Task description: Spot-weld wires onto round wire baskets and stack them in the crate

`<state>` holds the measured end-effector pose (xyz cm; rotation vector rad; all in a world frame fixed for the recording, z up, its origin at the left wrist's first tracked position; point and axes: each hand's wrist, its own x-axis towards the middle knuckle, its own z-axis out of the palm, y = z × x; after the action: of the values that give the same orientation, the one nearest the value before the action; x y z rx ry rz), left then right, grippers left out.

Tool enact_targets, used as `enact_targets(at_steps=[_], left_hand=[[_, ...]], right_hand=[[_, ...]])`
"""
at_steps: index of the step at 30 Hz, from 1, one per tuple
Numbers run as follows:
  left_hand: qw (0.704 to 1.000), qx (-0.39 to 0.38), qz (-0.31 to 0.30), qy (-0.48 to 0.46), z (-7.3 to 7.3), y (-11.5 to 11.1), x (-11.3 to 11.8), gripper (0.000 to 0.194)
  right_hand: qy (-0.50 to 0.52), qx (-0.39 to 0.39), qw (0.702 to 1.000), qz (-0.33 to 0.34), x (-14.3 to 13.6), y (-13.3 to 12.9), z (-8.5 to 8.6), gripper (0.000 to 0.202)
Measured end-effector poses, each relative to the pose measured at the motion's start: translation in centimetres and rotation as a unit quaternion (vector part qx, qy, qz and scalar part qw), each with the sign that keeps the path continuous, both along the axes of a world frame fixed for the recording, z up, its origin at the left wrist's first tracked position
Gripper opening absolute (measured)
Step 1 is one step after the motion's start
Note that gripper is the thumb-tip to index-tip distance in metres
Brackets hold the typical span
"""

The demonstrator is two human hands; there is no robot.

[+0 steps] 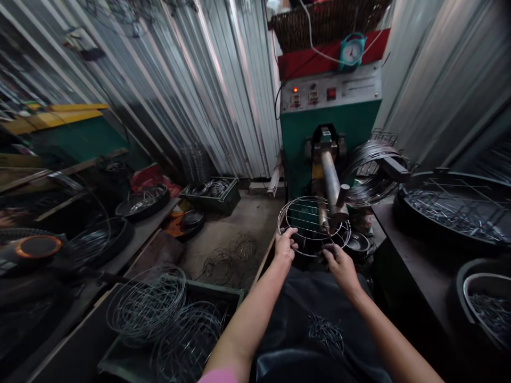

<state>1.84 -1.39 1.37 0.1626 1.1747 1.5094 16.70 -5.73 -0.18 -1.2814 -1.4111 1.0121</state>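
My left hand (pixel 285 246) curls its fingers and thumb closed on the left near rim of a round silver wire rack (pixel 307 221), held just ahead of me. My right hand (pixel 336 260) has its fingertips drawn together at the near edge; I cannot tell whether they pinch the rim or a small wire. Beyond both hands, a thick grey metal cylindrical arm (pixel 331 175) extends from a green machine (pixel 293 143) over the rack. Nearer me, between my forearms, dark short wires (pixel 325 332) lie on my black apron (pixel 287 314).
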Motion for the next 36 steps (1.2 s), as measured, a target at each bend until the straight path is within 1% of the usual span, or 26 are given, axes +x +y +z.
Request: enact_targets(at_steps=[2, 5, 8, 10, 11, 15, 17, 21, 24, 32, 36], left_hand=[[1.0, 0.022, 0.004, -0.007, -0.3, -0.1, 0.5, 0.046], [0.999, 0.038, 0.019, -0.007, -0.4, -0.2, 0.9, 0.05], [0.998, 0.047, 0.038, -0.003, -0.4, -0.2, 1.2, 0.052], [0.998, 0.044, 0.043, -0.006, -0.4, -0.2, 1.4, 0.052], [0.998, 0.04, 0.042, -0.009, -0.3, -0.3, 1.5, 0.051], [0.999, 0.033, 0.037, 0.002, -0.2, -0.7, 1.9, 0.052], [0.999, 0.033, 0.037, 0.009, -0.2, -0.8, 2.1, 0.053], [0.999, 0.029, 0.043, 0.016, -0.4, -1.0, 2.4, 0.05], [0.999, 0.033, 0.042, 0.01, -0.5, -1.0, 2.7, 0.05], [0.998, 0.038, 0.048, -0.004, -0.4, -1.1, 2.9, 0.052], [0.998, 0.035, 0.052, 0.001, -0.4, -1.0, 2.9, 0.05]], right_hand=[[0.006, -0.01, 1.0, -0.009, 0.6, 0.1, 0.3, 0.026], [0.005, -0.016, 1.0, -0.01, 1.7, -0.3, 1.5, 0.027], [0.025, 0.015, 0.999, -0.046, 2.2, -0.9, 2.3, 0.027], [0.03, 0.042, 0.996, -0.069, 2.0, -1.1, 2.1, 0.026], [0.019, 0.046, 0.997, -0.066, 1.9, -1.1, 1.8, 0.027], [-0.06, 0.027, 0.997, -0.035, 1.3, -0.6, 0.5, 0.027], [-0.063, 0.016, 0.997, -0.035, 1.3, -0.4, 0.2, 0.026], [-0.016, -0.009, 0.999, -0.032, 1.5, -0.4, 0.6, 0.025], [-0.004, -0.011, 0.999, -0.043, 1.5, -0.7, 0.9, 0.026], [-0.027, 0.006, 0.998, -0.054, 1.7, -0.3, 0.5, 0.027], [-0.039, 0.016, 0.998, -0.055, 1.6, 0.0, 0.7, 0.028]])
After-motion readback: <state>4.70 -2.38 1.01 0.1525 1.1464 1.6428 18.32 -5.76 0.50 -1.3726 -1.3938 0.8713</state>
